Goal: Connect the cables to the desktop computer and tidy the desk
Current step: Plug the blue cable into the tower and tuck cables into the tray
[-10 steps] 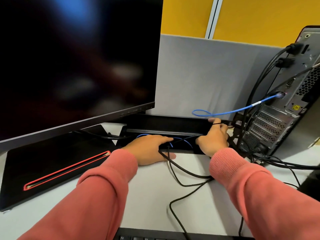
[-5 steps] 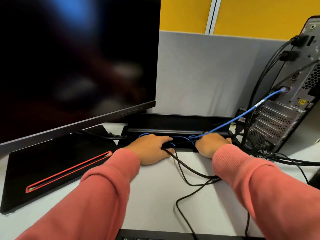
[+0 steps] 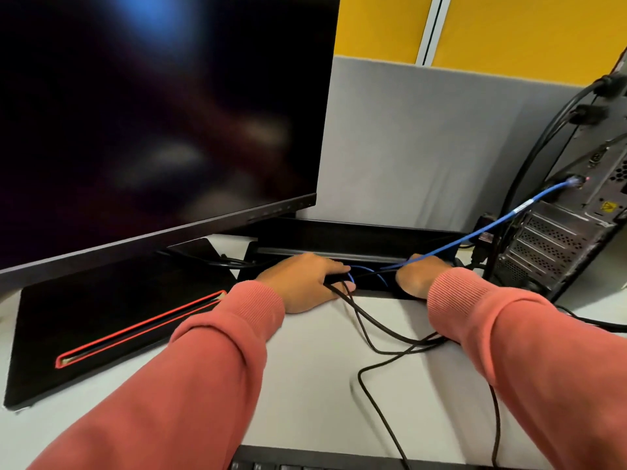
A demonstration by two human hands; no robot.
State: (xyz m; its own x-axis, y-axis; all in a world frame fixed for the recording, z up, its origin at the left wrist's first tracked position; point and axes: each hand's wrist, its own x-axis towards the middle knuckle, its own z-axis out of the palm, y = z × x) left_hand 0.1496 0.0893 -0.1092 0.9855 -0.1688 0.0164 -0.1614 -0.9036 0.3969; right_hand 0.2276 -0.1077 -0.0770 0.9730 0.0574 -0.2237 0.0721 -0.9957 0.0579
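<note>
The desktop tower stands at the right with its back panel facing me. A blue cable is plugged into it and slopes down into the open black cable tray at the desk's rear. My left hand lies at the tray's front edge, its fingers curled round a black cable and the blue loop. My right hand reaches into the tray beside the blue cable; its fingers are hidden inside. Black cables trail from the tray across the desk.
A large dark monitor fills the left, its black base with a red slot on the desk. A keyboard's edge shows at the bottom. Several black cables run up the tower's back. A grey partition stands behind.
My right hand has dropped from the tray's raised lid into the tray. The blue cable's slack loop has gone down with it, and the cable now runs straight to the tower.
</note>
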